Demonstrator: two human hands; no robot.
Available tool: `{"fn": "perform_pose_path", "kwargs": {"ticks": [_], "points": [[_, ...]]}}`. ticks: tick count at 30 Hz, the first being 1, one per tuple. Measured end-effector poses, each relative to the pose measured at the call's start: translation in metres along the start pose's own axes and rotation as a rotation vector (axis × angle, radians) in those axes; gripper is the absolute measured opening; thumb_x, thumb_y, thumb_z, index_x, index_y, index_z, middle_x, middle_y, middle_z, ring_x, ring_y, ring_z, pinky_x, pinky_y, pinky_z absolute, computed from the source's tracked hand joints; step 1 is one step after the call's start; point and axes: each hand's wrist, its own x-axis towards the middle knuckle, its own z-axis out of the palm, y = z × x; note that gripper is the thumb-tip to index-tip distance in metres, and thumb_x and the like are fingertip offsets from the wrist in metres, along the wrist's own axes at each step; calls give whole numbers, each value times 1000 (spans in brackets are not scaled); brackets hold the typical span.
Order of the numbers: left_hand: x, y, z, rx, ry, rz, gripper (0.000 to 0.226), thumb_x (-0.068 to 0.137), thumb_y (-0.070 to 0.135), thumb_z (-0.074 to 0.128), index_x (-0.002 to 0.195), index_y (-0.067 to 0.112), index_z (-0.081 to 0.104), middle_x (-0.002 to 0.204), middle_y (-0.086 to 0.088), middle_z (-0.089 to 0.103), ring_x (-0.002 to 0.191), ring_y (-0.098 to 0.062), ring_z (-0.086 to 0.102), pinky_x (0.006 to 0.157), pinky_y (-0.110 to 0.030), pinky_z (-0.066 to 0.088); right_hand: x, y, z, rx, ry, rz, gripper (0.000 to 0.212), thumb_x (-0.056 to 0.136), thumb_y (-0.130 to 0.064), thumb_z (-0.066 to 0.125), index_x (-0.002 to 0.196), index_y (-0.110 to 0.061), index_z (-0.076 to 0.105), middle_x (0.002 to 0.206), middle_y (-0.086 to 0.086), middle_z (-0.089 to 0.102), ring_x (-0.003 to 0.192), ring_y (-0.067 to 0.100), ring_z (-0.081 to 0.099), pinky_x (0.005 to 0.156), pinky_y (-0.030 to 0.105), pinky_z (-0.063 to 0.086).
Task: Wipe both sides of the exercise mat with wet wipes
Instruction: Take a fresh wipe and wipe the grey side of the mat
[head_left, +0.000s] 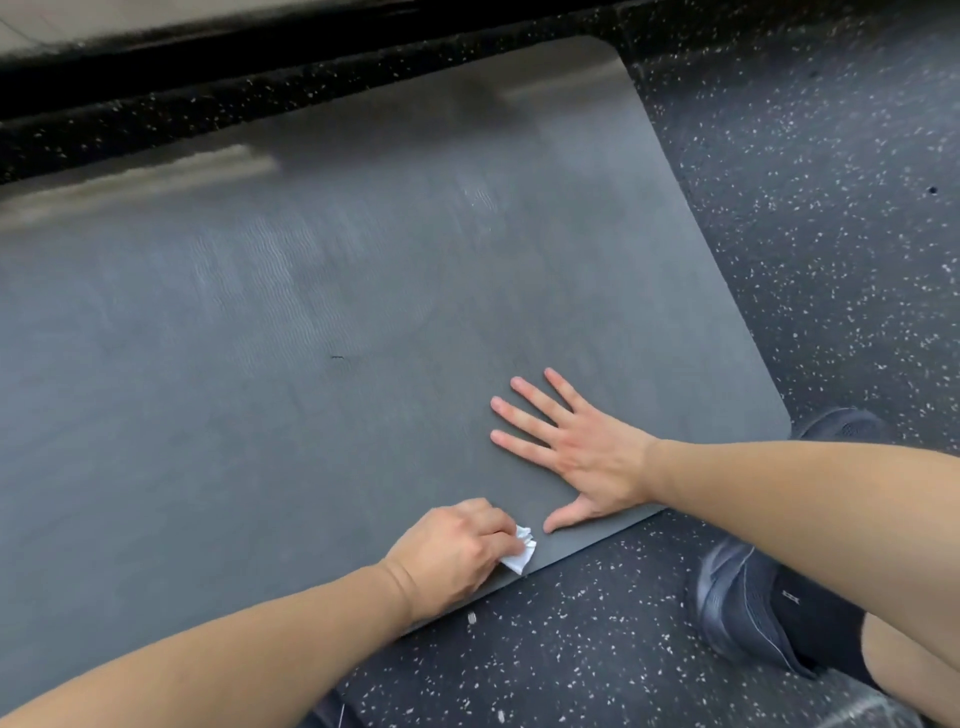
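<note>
Nearest me: my left hand (457, 556), fingers curled round a crumpled white wet wipe (519, 553), pressing it on the near edge of the grey exercise mat (311, 389). Only a small wad of wipe pokes out past my fingers. Just right of it, my right hand (576, 457) lies flat on the mat, fingers (524, 415) spread straight, grasping nothing, thumb close to the mat edge; looks like it pins the mat down. Right of that, my dark trainer (743, 603) on the speckled rubber floor (805, 234), beside the mat, not on it.

The mat lies flat on the floor and runs away from me to a rounded far corner; pale streaks mid-mat may be damp sheen, can't say for sure. Beyond it, a black ledge (208, 67).

Stage, my guess: wiping the upper side, near-edge strip. Underside not yet visible.

Risks:
- Wipe sits right on the edge, so a stroke toward me could run off onto the gritty floor and pick up dirt.
- Wad is small and bunched, so poor coverage and missed patches.
- If the right hand lifts, the mat could slide or ruck up under the stroke.
- White speck on the floor near the edge may get dragged on.
</note>
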Motion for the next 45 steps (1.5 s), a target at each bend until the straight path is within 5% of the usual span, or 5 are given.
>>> {"fn": "perform_pose_path", "kwargs": {"ticks": [11,17,25,40,45], "points": [[45,-23,-51,-258,297,-192,22,88,11,68,100,27,76,99,13,67,85,-9,63,79,-24,53,21,71,-20,193,377,128,79,107,-61,43,169,-21,16,177,10,1,164,29,2,128,58,19],[168,-167,-222,-195,861,-805,18,92,37,71,83,23,78,77,11,72,77,-9,67,74,-27,51,78,174,-98,212,125,485,134,72,-104,26,166,-20,-19,171,12,-30,159,35,-25,129,63,1],[242,-261,-282,2,646,-965,17,94,25,62,98,25,78,86,0,74,83,-24,63,75,-27,47,124,181,-96,245,-187,502,160,54,-108,51,146,-23,-49,153,16,-56,139,42,-54,119,70,-21],[195,-177,-189,238,286,-337,17,95,20,62,99,27,77,97,4,72,87,-27,66,74,-36,54,110,177,-98,288,-19,490,160,54,-107,53,163,-20,-26,168,11,-38,153,36,-38,126,64,-13],[203,-184,-206,188,339,-400,14,92,25,65,96,22,79,93,-1,73,89,-26,68,77,-36,53,75,164,-98,251,-30,395,164,52,-101,64,166,-16,-17,173,11,-27,160,34,-23,131,55,-4]]}}
